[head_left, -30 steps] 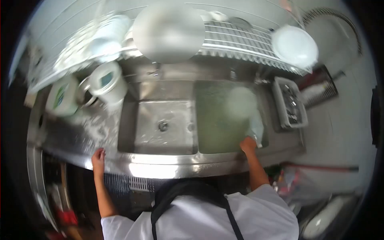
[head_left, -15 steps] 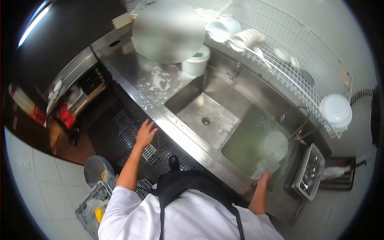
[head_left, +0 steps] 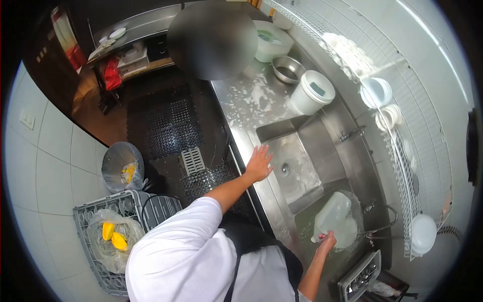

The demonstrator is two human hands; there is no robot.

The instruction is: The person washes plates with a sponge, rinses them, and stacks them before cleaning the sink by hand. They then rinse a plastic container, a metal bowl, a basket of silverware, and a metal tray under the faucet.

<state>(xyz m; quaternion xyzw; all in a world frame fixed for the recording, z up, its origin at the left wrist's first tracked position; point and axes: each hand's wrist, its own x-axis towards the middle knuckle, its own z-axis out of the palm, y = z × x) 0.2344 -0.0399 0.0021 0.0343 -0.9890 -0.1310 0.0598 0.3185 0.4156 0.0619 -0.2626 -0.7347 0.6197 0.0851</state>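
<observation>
My right hand (head_left: pixel 327 242) is closed around the narrow end of a pale, translucent plastic jug (head_left: pixel 334 211). The jug lies tilted at the surface of the cloudy water in the filled sink basin (head_left: pixel 303 221), beside another pale round shape that is partly under water. Over the front rim of the drained basin (head_left: pixel 307 153), my left hand (head_left: pixel 258 163) is stretched out with its fingers spread and nothing in it.
A white bucket (head_left: pixel 311 95), a steel bowl (head_left: pixel 288 69) and a large tub (head_left: pixel 271 43) stand on the foamy counter. Above the sink runs a wire rack (head_left: pixel 402 166) with crockery. A cutlery tray (head_left: pixel 359 277) sits at right; a dish crate (head_left: pixel 83 226) and bin (head_left: pixel 122 163) stand at left.
The view has turned. My left hand has moved from above the floor to the sink's front rim. My right hand has brought the jug further up into sight.
</observation>
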